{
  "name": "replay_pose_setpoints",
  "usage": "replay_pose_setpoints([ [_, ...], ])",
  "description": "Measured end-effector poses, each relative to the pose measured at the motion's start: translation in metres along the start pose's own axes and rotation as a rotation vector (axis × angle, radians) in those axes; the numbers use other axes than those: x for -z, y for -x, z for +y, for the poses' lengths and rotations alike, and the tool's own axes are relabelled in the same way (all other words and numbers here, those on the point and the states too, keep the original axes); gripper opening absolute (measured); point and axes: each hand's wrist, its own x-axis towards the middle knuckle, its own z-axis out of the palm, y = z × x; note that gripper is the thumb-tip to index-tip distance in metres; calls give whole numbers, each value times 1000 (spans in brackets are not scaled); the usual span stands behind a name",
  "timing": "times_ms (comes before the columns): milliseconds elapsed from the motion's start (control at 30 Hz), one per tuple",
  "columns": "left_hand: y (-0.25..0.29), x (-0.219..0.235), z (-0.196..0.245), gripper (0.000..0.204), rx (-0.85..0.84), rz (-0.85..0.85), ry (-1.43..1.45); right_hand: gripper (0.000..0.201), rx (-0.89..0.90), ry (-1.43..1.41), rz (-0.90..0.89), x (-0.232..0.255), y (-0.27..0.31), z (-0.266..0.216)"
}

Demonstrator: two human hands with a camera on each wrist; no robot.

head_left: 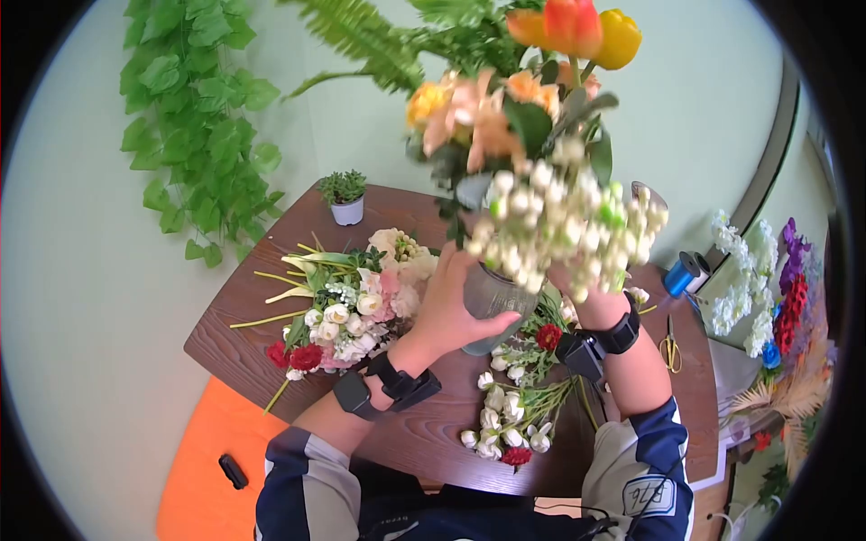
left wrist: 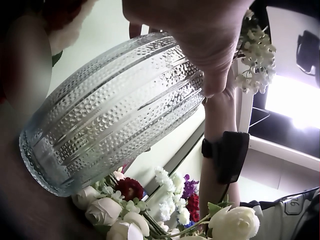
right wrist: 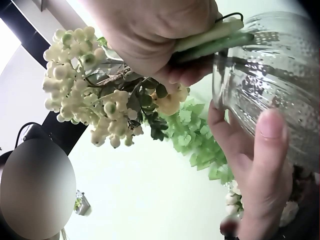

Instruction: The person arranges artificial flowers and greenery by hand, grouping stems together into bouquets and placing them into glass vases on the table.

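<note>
My left hand (head_left: 451, 307) grips a clear ribbed glass vase (left wrist: 115, 105) near its mouth, with the thumb across the front. The vase is tilted in the left wrist view, its base low over the dark table. My right hand (right wrist: 155, 30) holds a bundle of stems (right wrist: 215, 42) together, their cut ends right at the vase's rim. Above the hands spreads the bouquet: white berry sprays (head_left: 559, 225), peach flowers (head_left: 469, 122), an orange-red tulip (head_left: 573, 32), a yellow tulip (head_left: 618, 41) and fern leaves (head_left: 361, 36). In the head view the berries cover most of my right hand.
On the wooden table (head_left: 244, 298) lies a heap of white, pink and red flowers (head_left: 361, 307) at left. More white roses (head_left: 505, 419) lie near the front edge. A small potted plant (head_left: 345, 198) stands at the back, scissors (head_left: 670, 347) and ribbon spools (head_left: 683, 273) at right.
</note>
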Motion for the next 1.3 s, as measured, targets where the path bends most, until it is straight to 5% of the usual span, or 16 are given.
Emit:
replay_pose_setpoints([
  [33,-5,3,5,69,-47,40,71,50,61,2,-3,5,-5,5],
  [100,-9,4,5,67,-107,62,85,17,-240,-167,188,-38,-36,-46],
  [200,-10,3,3,71,-151,41,94,7,-389,-263,167,-34,-55,-49],
  [300,-9,2,4,71,-138,53,88,8,-365,-49,150,-38,-58,-33],
  [367,-10,4,3,69,-143,40,77,11,-461,-167,165,-40,-47,-35],
  [500,-7,4,5,70,-76,16,66,29,-283,-73,104,-36,-28,-31],
  [633,-5,5,5,70,-35,-27,-47,30,-332,-88,117,-29,-23,-13],
  [700,-3,7,12,69,198,-87,43,31,-358,-91,123,-26,1,-15],
  [767,-3,7,13,65,166,-91,-6,32,-386,-100,133,-20,3,-13],
  [867,0,6,14,88,181,-112,-14,33,-418,-122,148,-11,15,-12],
  [967,3,-1,2,71,144,-15,102,35,-440,-141,164,-6,27,-11],
  [1067,0,-1,-5,81,120,-18,257,37,-469,-164,176,2,51,-9],
  [1100,-1,-3,-7,82,76,18,249,33,-671,-835,238,-1,51,-29],
  [1200,-3,-6,-17,79,10,64,334,30,-413,-370,16,-8,43,-48],
  [1233,-3,-6,-22,79,11,63,334,51,-455,-419,84,-3,50,-37],
  [1300,-4,-4,-29,76,109,-83,446,49,-389,-231,57,2,50,-10],
])
